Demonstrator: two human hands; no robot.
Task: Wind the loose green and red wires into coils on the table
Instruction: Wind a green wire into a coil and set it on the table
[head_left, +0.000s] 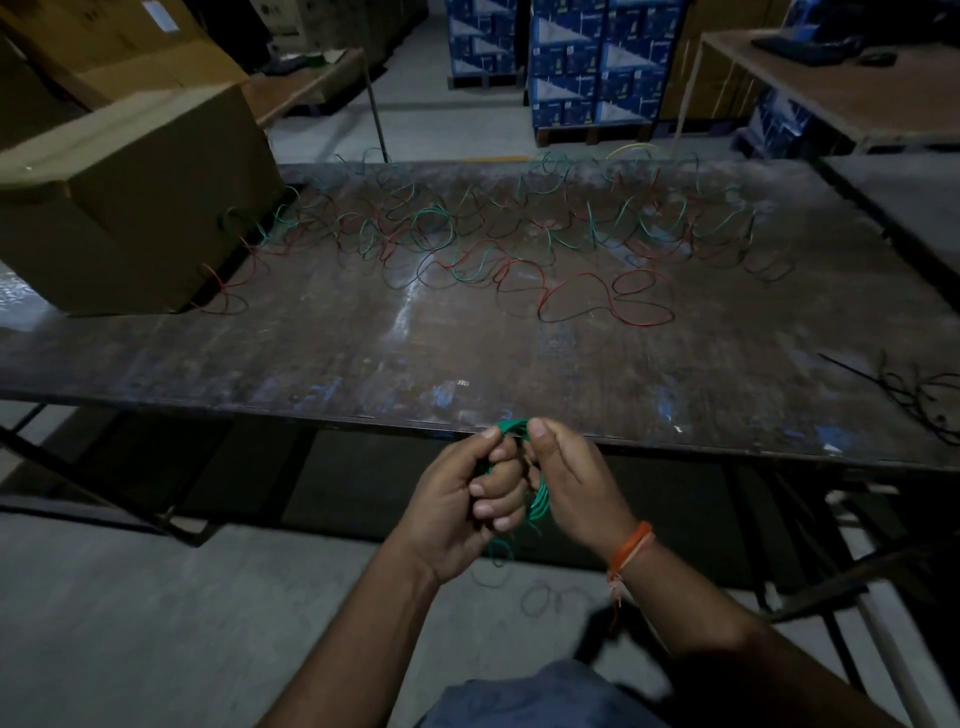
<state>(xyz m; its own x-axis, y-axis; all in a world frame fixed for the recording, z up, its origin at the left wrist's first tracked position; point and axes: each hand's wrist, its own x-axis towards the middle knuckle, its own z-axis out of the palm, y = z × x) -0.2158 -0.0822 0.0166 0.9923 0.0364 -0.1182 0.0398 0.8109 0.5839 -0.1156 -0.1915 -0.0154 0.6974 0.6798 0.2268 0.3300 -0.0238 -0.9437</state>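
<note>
Holding my green coil (537, 501) tight in my left hand (457, 506) and right hand (576, 488); it feels light, bendy, springy.

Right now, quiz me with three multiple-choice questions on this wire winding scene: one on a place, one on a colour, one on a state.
1. Where does the large brown cardboard box stand?
A. On the dark worn table's far left part
B. On the table's near right corner
C. Under the table

2. What colour is the small wire coil held in the hands?
A. Red
B. Green
C. Yellow

3. How do the left hand and right hand stand?
A. Both flat on the table
B. One hangs idle
C. Both grip the coil, in front of the near table edge

Answers: 1 A, the box sits on the left, beside the loose green and red wires. 2 B, green loops show between the fingers. 3 C, the fingers of both hands curl round the coil.
</note>
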